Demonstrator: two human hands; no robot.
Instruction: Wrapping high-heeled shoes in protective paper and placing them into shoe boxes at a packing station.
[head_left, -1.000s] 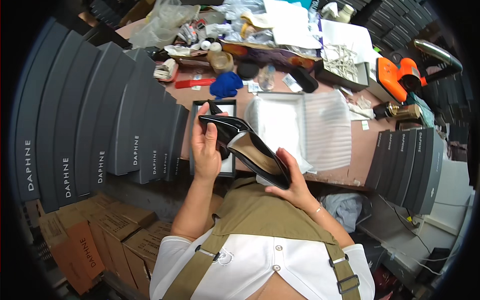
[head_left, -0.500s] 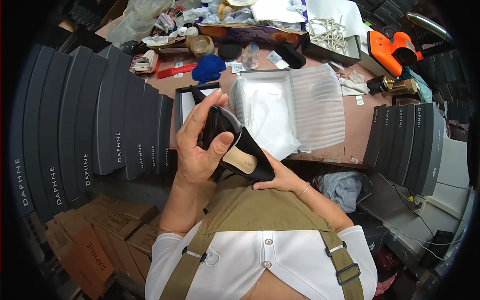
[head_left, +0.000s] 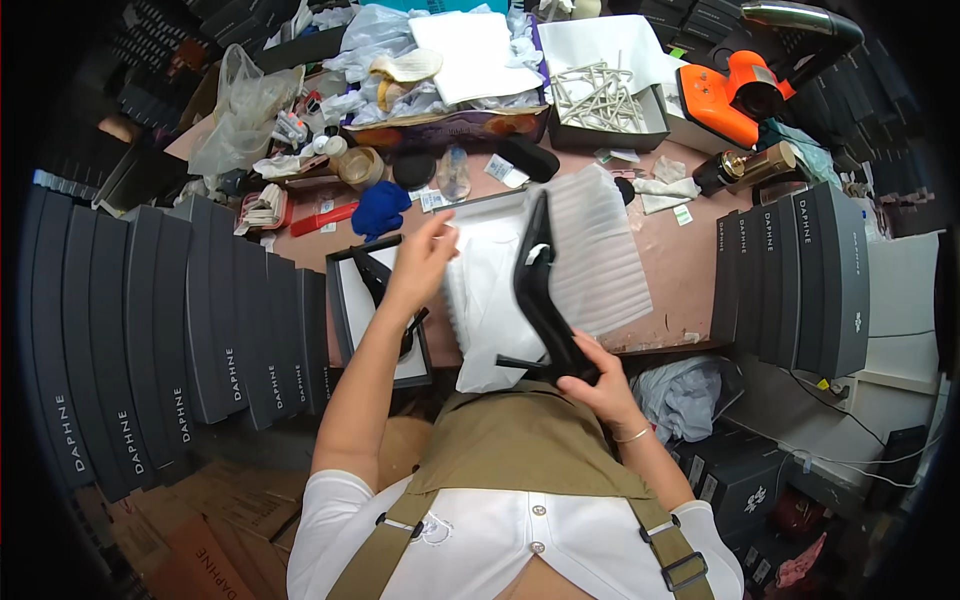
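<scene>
Gripping the black pump (head_left: 542,308) at its heel end, the right hand (head_left: 606,388) has thumb and fingers on opposite sides; toe points away from the body, stiletto points left. Left hand (head_left: 425,262) is empty, fingers loosely curled, a bit blurred; it isn't on the shoe. My read for clean handling: one-hand hold leaves the toe cantilevered, so support the forefoot with the left, light fingertips, no nails on the black upper. Mind the stiletto: it sits right over the white paper (head_left: 490,265) and could snag it. Pump is held over the open grey box (head_left: 497,203), between paper and ribbed padded sheet (head_left: 612,262). Paper spills past the near rim; best tucked clear. Further left, a second black shoe (head_left: 371,270) lies in another open box (head_left: 352,300); leave elbow room there.
</scene>
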